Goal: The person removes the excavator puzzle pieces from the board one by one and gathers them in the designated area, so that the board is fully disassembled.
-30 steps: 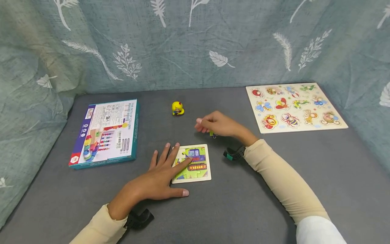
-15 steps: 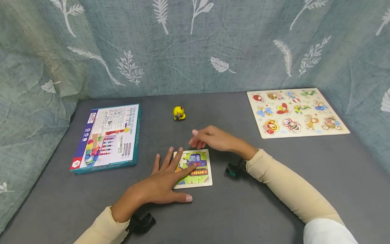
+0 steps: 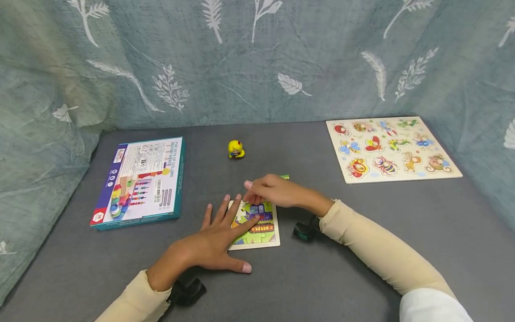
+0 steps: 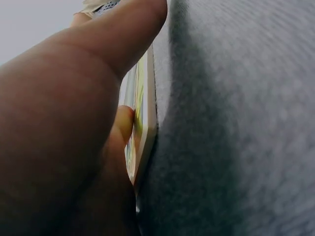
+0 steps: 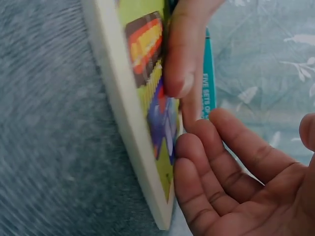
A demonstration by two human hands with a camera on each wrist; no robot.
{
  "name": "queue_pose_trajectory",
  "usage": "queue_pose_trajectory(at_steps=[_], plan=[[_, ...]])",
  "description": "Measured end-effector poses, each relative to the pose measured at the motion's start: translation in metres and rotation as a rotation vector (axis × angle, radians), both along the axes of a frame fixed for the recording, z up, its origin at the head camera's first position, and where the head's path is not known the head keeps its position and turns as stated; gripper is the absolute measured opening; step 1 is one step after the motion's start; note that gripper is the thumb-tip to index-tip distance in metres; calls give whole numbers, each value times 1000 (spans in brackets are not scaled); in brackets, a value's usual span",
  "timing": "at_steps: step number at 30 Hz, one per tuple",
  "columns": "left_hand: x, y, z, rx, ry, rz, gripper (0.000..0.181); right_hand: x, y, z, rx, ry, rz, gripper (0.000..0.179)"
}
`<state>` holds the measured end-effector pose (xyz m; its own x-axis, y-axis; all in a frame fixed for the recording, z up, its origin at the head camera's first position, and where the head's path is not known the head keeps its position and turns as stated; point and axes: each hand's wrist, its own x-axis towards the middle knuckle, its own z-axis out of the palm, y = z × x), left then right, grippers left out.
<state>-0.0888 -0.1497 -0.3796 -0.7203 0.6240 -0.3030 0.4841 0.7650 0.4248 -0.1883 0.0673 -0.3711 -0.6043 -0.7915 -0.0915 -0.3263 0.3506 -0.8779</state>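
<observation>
Plainly, the squarish puzzle (image 3: 263,228) lies under the spread left hand (image 3: 211,245), while the right hand (image 3: 274,191), loosely bent, seemingly empty, sits over its side toward the table's (image 3: 318,277) far edge.

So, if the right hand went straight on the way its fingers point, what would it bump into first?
Probably the left hand, whose spread fingers lie on and beside the puzzle, just ahead of the right hand. Height is hard to judge, so it might pass above them.
</observation>
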Motion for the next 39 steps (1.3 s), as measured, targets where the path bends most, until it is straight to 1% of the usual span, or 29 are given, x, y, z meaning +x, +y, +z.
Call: queue_pose_trajectory(at_steps=[6,10,15,18,24,31,34,39], plan=[[0,2,0,5,-25,-3,103,0,-1,-4,27,45,-19,56],[-1,1,-1,-8,-29,11,102,1,-3,-5,40,69,-26,57],[0,0,-1,-4,-52,31,104,2,-7,-5,84,103,-8,58],[1,0,-1,-6,-61,43,105,3,-9,-5,93,128,13,60],[1,1,0,-6,-40,33,104,3,-11,-4,115,162,3,61],[1,1,-1,26,-28,22,104,1,-12,-2,127,156,14,64],[1,1,0,15,-31,30,104,0,-13,-1,127,148,18,65],[0,1,1,0,-28,33,105,0,-15,1,141,157,17,63]])
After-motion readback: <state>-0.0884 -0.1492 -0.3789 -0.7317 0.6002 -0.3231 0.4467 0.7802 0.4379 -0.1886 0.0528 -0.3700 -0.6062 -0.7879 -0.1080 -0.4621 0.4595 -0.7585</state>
